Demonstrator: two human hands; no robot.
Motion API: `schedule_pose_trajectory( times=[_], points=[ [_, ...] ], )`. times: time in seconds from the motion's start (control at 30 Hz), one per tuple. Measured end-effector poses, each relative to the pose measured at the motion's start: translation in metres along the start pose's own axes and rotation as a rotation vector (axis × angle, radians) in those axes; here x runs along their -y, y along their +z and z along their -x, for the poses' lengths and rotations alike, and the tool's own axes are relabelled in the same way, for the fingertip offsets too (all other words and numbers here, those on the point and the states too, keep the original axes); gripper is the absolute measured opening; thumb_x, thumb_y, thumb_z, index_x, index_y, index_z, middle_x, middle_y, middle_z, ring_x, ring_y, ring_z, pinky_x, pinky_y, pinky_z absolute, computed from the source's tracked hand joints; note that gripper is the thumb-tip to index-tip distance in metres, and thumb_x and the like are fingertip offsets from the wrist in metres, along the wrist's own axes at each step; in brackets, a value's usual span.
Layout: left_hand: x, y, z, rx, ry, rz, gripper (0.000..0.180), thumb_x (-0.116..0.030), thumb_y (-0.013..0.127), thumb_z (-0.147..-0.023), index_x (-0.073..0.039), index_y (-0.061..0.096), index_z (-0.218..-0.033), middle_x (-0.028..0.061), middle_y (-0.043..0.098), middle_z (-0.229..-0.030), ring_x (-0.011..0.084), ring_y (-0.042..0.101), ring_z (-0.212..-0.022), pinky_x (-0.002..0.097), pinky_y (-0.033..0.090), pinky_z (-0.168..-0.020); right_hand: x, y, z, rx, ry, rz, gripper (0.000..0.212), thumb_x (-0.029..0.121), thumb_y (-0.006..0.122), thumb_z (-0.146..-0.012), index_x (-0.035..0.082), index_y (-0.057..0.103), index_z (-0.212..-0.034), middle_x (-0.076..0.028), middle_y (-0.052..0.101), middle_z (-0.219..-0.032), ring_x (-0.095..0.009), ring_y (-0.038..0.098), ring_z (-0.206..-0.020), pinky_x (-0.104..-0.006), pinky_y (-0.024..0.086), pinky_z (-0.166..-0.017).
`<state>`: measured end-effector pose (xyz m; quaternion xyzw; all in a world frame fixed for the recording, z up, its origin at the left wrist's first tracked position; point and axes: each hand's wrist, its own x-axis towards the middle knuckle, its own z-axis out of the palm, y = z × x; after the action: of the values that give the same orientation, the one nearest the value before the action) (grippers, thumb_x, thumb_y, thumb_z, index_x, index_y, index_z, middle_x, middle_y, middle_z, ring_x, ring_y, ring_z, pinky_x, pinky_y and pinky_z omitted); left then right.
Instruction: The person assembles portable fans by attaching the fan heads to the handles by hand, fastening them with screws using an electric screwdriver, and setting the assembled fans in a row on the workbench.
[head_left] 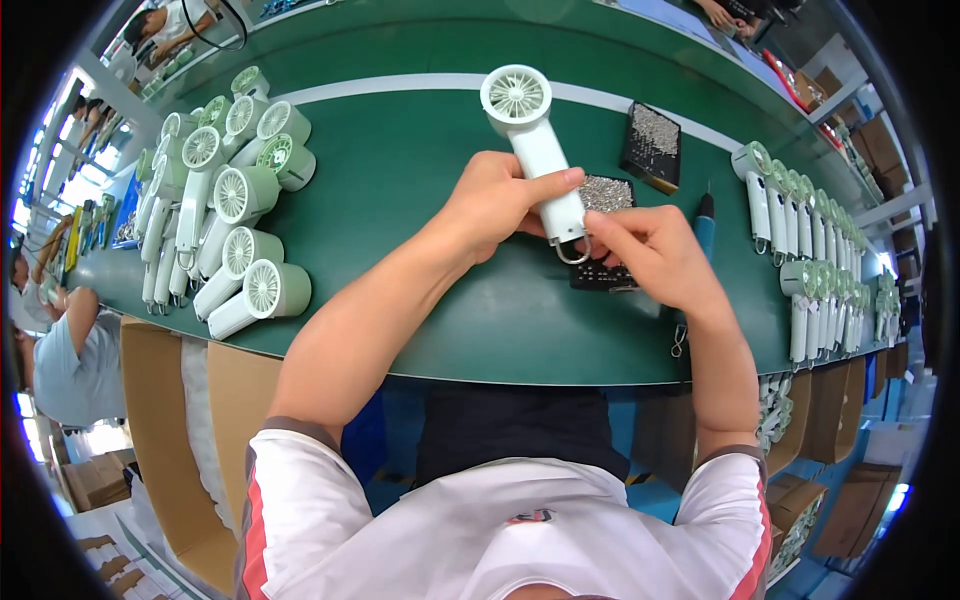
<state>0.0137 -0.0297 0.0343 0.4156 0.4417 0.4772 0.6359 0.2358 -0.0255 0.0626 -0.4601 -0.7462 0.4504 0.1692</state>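
Note:
A pale green handheld fan (541, 150) is tilted over the green table, its round grille away from me. My left hand (488, 207) is closed round its handle, the thumb lying across it. At the handle's near end hangs a metal loop (573, 254). My right hand (655, 250) has its fingers pinched together against that end, beside the loop. Whatever is between those fingertips is hidden or too small to name. Partly behind the hands lies a black tray (612, 192) of small metal pieces.
Another black tray (652, 145) of small pieces sits farther back. A screwdriver (705, 225) stands right of my right hand, and a metal clip (680, 340) lies nearer. Fans (245, 195) pile at left; more fans (800, 200) line up at right. Cardboard boxes (160, 440) stand below the table edge.

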Motion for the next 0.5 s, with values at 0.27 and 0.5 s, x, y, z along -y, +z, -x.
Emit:
schedule_pose_trajectory(
  times=[0.27, 0.5],
  points=[
    [0.003, -0.023, -0.017, -0.028, -0.158, -0.201, 0.043, -0.027, 0.080, -0.091, 0.012, 0.068, -0.108, 0.0197, 0.075, -0.096, 0.0255, 0.076, -0.080, 0.0345, 0.064, -0.065, -0.049, -0.081, 0.035, -0.438, -0.372, 0.955, 0.032, -0.002, 0.062, -0.092, 0.001, 0.070, -0.123, -0.018, 0.071, -0.121, -0.035, 0.068, -0.108, -0.0404, 0.054, -0.095],
    [0.003, -0.021, -0.020, 0.034, -0.193, -0.293, 0.043, -0.022, 0.080, -0.091, 0.014, 0.066, -0.112, 0.0225, 0.074, -0.099, 0.0284, 0.076, -0.084, 0.0370, 0.065, -0.064, -0.085, -0.076, 0.050, -0.136, -0.540, 1.217, 0.052, -0.006, 0.059, -0.081, 0.004, 0.061, -0.132, -0.015, 0.062, -0.140, -0.035, 0.050, -0.141, -0.0517, 0.039, -0.120]
  ],
)
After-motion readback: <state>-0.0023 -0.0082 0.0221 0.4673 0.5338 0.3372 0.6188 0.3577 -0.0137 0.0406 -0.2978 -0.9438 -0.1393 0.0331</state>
